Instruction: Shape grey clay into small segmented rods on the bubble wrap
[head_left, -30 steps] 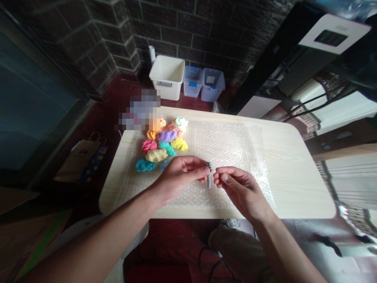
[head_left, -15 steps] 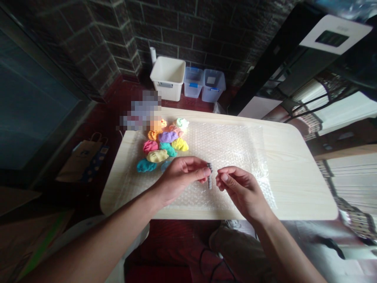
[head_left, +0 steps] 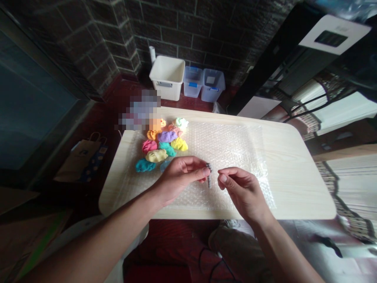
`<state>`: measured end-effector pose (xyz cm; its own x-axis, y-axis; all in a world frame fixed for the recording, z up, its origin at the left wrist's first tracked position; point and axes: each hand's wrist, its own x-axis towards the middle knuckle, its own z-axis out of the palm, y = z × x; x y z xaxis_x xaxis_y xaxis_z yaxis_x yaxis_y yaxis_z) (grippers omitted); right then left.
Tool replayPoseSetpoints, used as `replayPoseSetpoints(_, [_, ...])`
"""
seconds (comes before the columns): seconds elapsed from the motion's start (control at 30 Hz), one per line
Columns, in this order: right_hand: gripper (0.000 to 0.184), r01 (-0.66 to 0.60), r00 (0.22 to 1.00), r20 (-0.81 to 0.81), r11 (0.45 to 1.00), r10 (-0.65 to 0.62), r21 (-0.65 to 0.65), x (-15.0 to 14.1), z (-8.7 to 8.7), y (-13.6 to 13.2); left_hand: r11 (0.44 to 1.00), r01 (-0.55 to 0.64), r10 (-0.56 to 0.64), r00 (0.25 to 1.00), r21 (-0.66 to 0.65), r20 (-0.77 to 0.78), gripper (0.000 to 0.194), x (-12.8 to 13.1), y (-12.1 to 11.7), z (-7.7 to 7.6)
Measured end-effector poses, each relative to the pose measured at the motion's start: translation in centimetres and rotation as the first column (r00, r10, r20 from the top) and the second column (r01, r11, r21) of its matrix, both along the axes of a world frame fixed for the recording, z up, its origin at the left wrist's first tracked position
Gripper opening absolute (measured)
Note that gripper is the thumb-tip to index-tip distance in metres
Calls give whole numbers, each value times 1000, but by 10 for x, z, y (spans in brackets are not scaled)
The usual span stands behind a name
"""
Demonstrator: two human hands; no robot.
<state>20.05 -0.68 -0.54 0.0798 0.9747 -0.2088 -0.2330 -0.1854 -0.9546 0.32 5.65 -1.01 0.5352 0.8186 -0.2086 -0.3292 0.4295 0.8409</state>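
My left hand (head_left: 179,177) pinches a small grey strip of clay (head_left: 209,177) between thumb and fingertips, so that it hangs down above the bubble wrap (head_left: 229,153). My right hand (head_left: 241,188) hovers just right of the strip, fingers curled in a pinch; I cannot see anything in them. Several coloured clay lumps (head_left: 163,147) lie in a cluster on the left part of the wrap, behind my left hand.
The bubble wrap covers a light wooden table (head_left: 294,173). On the floor beyond stand a white bin (head_left: 167,78) and two clear plastic boxes (head_left: 204,84). A paper bag (head_left: 79,157) sits on the floor to the left. A dark cabinet stands at the right.
My right hand has drawn slightly to the right, away from the grey strip. My left hand keeps holding the strip in the same place.
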Motion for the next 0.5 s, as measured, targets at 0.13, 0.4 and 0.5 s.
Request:
replayPoseSetpoints(0.13, [17,-20,999,-30,1000,19,-7,-1,0,-2,1000,-1,1,1000,1,-2,22,1,-1,1])
replayPoseSetpoints(0.4, [11,-49,999,-4,998,49,48,-6,3,-2,1000,-3,4,1000,19,-14,22,4,-5,-2])
replayPoseSetpoints(0.5, [13,-51,999,1,997,51,66,-9,2,-1,1000,-10,10,1000,20,-17,22,5,-5,-2])
